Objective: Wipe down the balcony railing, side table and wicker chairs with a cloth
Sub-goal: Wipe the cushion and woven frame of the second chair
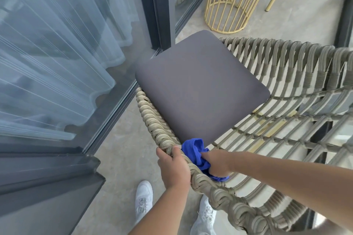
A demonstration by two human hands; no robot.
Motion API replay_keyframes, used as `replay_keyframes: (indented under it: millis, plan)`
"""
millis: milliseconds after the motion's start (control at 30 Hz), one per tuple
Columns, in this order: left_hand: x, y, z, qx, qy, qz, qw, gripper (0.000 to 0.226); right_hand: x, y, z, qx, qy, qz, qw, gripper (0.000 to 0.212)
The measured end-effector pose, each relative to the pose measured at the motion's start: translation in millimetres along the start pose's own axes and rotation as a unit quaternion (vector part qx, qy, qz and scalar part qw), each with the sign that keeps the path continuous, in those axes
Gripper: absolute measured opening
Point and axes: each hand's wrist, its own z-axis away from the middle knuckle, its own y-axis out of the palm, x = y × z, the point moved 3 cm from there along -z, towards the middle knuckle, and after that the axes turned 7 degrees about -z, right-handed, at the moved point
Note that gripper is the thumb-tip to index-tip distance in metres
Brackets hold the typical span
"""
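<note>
While left hand (172, 168) grips wicker chair (152, 120) | cloth (194, 153) bunched in right-hand fingers (207, 156) (clamped)

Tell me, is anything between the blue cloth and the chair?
Nothing visible. The right hand holds the blue cloth right against the inside of the wicker chair rim, while the left hand grips that rim from outside.

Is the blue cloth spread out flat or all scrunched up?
Scrunched up. The blue cloth is bunched into folds in the right hand, pressed against the inside of the wicker chair rim; the left hand holds that rim.
</note>
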Motion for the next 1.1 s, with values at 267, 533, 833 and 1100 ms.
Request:
replay_keyframes:
  millis: [267, 533, 833, 1100]
  plan:
    - [1, 1, 1, 0.004, 0.0, 0.0, 1.0, 0.059, 12, -24, 101, 0.03, -0.007, -0.042, 0.999, 0.019]
    - [3, 2, 2, 0.011, -0.004, -0.001, 1.0, 0.057, 13, -25, 143, -0.02, -0.035, -0.119, 0.992, 0.026]
    - [-1, -1, 4, 0.03, -0.002, -0.001, 1.0, 0.06, 33, -25, 121, -0.163, 0.004, -0.082, 0.983, 0.01]
    - [0, -1, -2, 0.039, -0.017, -0.011, 0.999, 0.061, 25, -35, 130, -0.247, 0.037, -0.049, 0.967, 0.011]
